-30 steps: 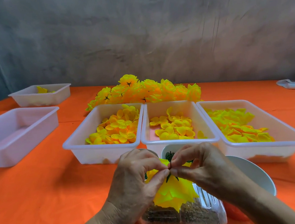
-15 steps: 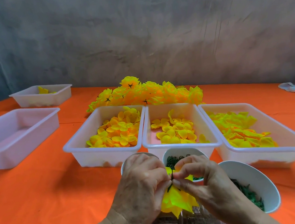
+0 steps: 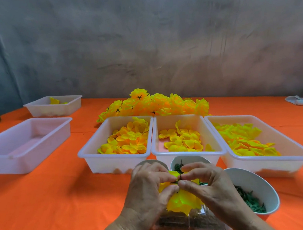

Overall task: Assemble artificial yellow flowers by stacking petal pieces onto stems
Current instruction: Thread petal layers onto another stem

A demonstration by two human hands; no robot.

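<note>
Up close in the head view, both hands meet low at the centre over the orange surface (image 3: 45, 206). The left hand (image 3: 147, 186) and the right hand (image 3: 208, 185) have their fingers curled inward, thumb and forefinger tips pinching a thin dark stem (image 3: 180, 169) that stands upright between them. A partly built yellow flower (image 3: 182, 202) hangs below the fingertips, its petals spreading downward over a clear plastic container (image 3: 202, 220) near the bottom edge.

Just behind the hands stand three white trays side by side: the left tray (image 3: 88, 153) holds orange-yellow petal pieces (image 3: 127, 140), the middle tray (image 3: 188, 152) a thinner layer, the right tray (image 3: 296, 149) pointed yellow pieces. Behind them lies a heap of finished flowers (image 3: 155, 103). Two white bowls sit close to the hands; the one at right (image 3: 259, 184) holds green parts. Further left sit two more trays, well apart from the hands.
</note>
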